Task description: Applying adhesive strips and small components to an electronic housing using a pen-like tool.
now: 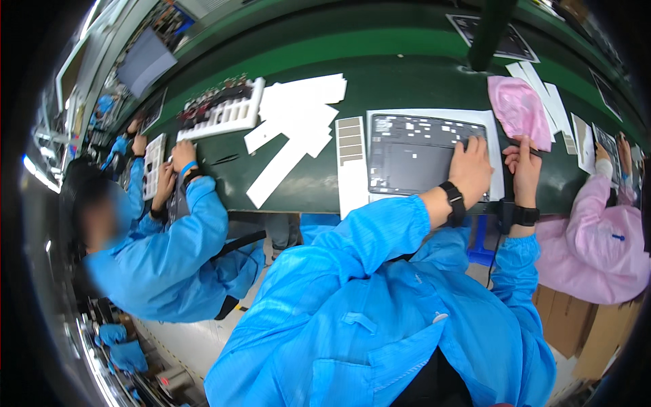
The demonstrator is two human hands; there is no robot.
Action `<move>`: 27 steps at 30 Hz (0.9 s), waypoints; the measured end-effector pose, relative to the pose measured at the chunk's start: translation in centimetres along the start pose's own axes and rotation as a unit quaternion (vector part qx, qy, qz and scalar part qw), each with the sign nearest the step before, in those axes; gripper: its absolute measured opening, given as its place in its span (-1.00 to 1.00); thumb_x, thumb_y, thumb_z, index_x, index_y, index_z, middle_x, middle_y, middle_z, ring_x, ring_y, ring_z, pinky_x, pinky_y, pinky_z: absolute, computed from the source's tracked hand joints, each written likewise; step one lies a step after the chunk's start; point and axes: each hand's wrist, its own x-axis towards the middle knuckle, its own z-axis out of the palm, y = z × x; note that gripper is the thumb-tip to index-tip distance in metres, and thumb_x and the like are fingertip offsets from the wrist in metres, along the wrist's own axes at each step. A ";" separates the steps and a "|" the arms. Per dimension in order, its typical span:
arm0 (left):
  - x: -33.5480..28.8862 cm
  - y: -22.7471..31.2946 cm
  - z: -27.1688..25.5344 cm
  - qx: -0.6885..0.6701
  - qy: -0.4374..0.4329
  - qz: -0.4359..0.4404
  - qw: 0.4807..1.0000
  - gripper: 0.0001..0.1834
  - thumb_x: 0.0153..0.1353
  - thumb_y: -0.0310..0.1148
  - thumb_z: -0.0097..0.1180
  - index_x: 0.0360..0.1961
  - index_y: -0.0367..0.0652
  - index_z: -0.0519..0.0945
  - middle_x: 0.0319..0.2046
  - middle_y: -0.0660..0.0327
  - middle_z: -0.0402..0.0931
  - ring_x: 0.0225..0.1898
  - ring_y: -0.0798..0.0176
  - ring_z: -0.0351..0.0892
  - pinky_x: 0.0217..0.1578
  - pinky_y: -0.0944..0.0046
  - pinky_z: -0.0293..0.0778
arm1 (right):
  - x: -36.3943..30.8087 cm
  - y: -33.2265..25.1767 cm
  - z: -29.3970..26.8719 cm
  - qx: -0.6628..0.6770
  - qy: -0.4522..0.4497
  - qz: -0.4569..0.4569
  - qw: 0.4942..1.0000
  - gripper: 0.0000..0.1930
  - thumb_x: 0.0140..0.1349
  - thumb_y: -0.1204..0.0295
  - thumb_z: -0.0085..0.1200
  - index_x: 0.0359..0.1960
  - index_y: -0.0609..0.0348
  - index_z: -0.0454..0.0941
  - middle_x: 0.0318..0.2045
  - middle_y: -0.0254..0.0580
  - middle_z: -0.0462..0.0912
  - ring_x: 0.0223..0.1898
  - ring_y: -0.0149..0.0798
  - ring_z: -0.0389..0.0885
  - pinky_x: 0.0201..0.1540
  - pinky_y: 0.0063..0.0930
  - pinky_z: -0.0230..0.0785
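A flat dark panel (409,166), like a tablet or laptop cover, lies before me, dotted with small white pieces. It rests on a white sheet (497,183). My left hand (472,165) lies on the panel's right part, fingers stretched over its surface. Just right of the panel, my right hand (523,166) is closed around a thin dark tool (534,150), whose kind is too small to make out. Its fingertips are by the lower edge of a crumpled pink cloth (519,108). Left of the panel is a white strip with grey-brown labels (350,139).
Loose white sheets (298,108) overlap left of the labels. Tweezers (226,160) lie near a white slotted tray (234,112) of dark parts. A co-worker in blue (183,237) works at left, another in pink (597,237) at right. A green post (489,37) stands behind the panel.
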 end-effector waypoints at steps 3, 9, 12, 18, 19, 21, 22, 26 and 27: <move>-2.1 -1.5 -2.9 -0.086 0.072 -0.029 0.993 -0.48 0.27 -0.14 0.06 0.08 -0.38 0.50 0.19 -0.04 0.34 0.18 -0.06 0.30 0.08 -0.10 0.32 | 0.3 0.5 0.5 -0.093 -0.057 -0.018 0.994 -0.66 0.47 0.20 -0.10 -0.04 0.23 0.54 -0.43 -0.25 0.63 -0.50 -0.59 0.47 -0.56 -0.73 0.22; -8.7 -11.1 -7.4 -0.054 0.055 -0.312 0.947 -0.66 0.26 -0.24 0.08 -0.23 -0.39 0.52 -0.25 -0.13 0.52 -0.20 -0.12 0.60 -0.24 -0.01 0.56 | -4.0 -2.2 2.4 -0.404 -0.065 -0.200 0.890 -0.77 0.20 0.45 0.18 -0.17 0.26 0.46 -0.40 -0.08 0.53 -0.34 -0.12 0.54 -0.22 -0.29 0.39; -9.4 -14.1 -6.5 -0.020 0.053 -0.333 0.941 -0.70 0.23 -0.30 0.08 -0.24 -0.40 0.51 -0.24 -0.16 0.55 -0.18 -0.12 0.62 -0.22 0.03 0.58 | -4.7 -2.4 3.4 -0.433 -0.045 -0.236 0.869 -0.76 0.17 0.45 0.18 -0.20 0.25 0.41 -0.30 0.03 0.50 -0.27 0.11 0.50 -0.17 -0.20 0.37; -7.2 -15.8 -5.0 -0.029 0.047 -0.333 0.941 -0.83 0.08 -0.48 0.05 -0.33 -0.37 0.57 -0.34 -0.10 0.62 -0.26 -0.12 0.67 -0.23 0.02 0.60 | -6.0 -2.5 3.9 -0.525 -0.048 -0.194 0.827 -0.79 0.19 0.40 0.18 -0.28 0.19 0.40 -0.32 0.08 0.55 -0.25 0.23 0.55 -0.23 -0.07 0.39; -7.1 -16.1 -5.0 -0.033 0.035 -0.308 0.950 -0.83 0.09 -0.46 0.07 -0.35 -0.36 0.58 -0.37 -0.09 0.63 -0.30 -0.17 0.67 -0.27 0.01 0.61 | -6.3 -2.4 3.9 -0.524 -0.044 -0.217 0.823 -0.82 0.22 0.40 0.15 -0.32 0.17 0.39 -0.39 0.06 0.57 -0.30 0.22 0.56 -0.28 -0.04 0.40; -7.0 -16.3 -5.7 -0.046 0.015 -0.294 0.955 -0.83 0.08 -0.45 0.08 -0.37 -0.37 0.58 -0.36 -0.12 0.63 -0.29 -0.18 0.67 -0.26 0.01 0.61 | -6.9 -2.6 4.2 -0.544 -0.038 -0.207 0.812 -0.83 0.22 0.41 0.14 -0.33 0.18 0.40 -0.40 0.05 0.58 -0.32 0.21 0.57 -0.29 -0.04 0.41; -7.0 -16.1 -6.4 -0.059 -0.011 -0.282 0.958 -0.82 0.08 -0.44 0.08 -0.39 -0.38 0.57 -0.35 -0.15 0.63 -0.29 -0.18 0.66 -0.26 0.01 0.60 | -7.4 -2.5 4.2 -0.565 -0.037 -0.192 0.802 -0.84 0.23 0.41 0.14 -0.34 0.18 0.41 -0.41 0.04 0.58 -0.34 0.19 0.58 -0.30 -0.04 0.41; -6.4 -15.5 -8.7 -0.151 0.042 -0.322 0.934 -0.63 0.29 -0.34 -0.07 -0.05 -0.49 0.44 -0.34 -0.25 0.60 -0.28 -0.30 0.63 -0.18 -0.08 0.55 | -7.3 -1.5 4.1 -0.535 -0.006 -0.223 0.815 -0.87 0.22 0.45 0.13 -0.37 0.18 0.43 -0.45 0.06 0.60 -0.35 0.19 0.58 -0.33 -0.03 0.40; -6.3 -14.6 -11.0 -0.196 0.004 -0.326 0.925 -0.56 0.38 -0.23 -0.13 -0.02 -0.51 0.39 -0.25 -0.29 0.58 -0.15 -0.23 0.63 -0.11 -0.06 0.52 | -7.4 -1.6 4.1 -0.535 -0.007 -0.222 0.815 -0.87 0.22 0.45 0.13 -0.37 0.18 0.43 -0.45 0.06 0.60 -0.35 0.19 0.58 -0.33 -0.03 0.40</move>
